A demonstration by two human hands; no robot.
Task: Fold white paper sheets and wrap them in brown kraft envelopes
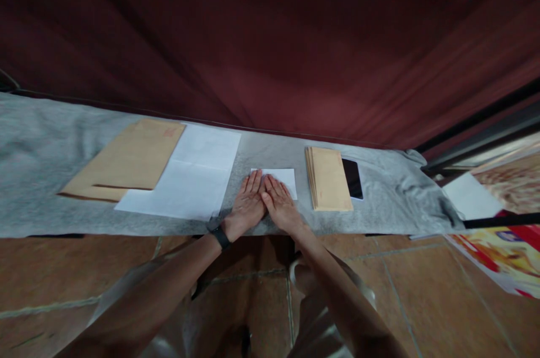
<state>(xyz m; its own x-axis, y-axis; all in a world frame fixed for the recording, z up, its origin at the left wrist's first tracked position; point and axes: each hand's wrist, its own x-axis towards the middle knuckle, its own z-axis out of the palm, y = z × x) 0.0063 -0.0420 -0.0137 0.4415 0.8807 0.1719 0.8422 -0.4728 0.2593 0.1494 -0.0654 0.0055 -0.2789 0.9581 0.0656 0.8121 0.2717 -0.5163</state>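
Note:
A small white sheet of paper [283,176], perhaps folded, lies on the grey cloth in front of me. My left hand [247,200] rests flat on its left part, fingers stretched forward. Beside it my right hand [280,200] also presses flat on the paper, its thumb side touching the left hand. Neither hand grips anything, and together they cover much of the sheet. Left of my hands are larger white sheets [189,189], partly under a big brown envelope [130,155]. To the right sits a stack of smaller brown envelopes [331,178].
A dark phone [352,179] lies partly under the envelope stack. Grey cloth [388,195] covers the narrow bench, and a dark red curtain [270,54] hangs behind it. At the right are a black metal frame [485,144] and a colourful printed box [502,256] near the tiled floor.

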